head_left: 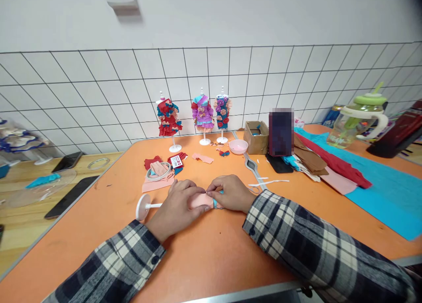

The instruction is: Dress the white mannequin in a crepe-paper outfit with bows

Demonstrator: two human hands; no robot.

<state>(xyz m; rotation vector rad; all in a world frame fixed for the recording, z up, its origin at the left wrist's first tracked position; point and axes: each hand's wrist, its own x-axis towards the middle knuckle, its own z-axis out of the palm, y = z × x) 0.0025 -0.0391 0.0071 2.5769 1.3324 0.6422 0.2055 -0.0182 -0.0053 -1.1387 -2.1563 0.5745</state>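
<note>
A miniature dress form lies on its side above the orange table, its white round base [143, 207] pointing left. Peach fabric [200, 200] covers its body, with a teal band [215, 203] near the right end. My left hand [178, 205] is closed around the form from the left, thumb along its near side. From the right, my right hand [233, 192] pinches the upper edge of the fabric, its fingertips meeting those of the left. What sits inside that pinch is too small to make out, and the form's neck end is hidden.
Three dressed miniature forms [202, 114] stand near the tiled wall. Fabric scraps with a tape roll [158, 171] lie behind my left hand. A pink bowl [238, 146], cardboard box [256, 137], phone [281, 132], fabric strips [310, 156] and lidded jug [354, 123] are farther right.
</note>
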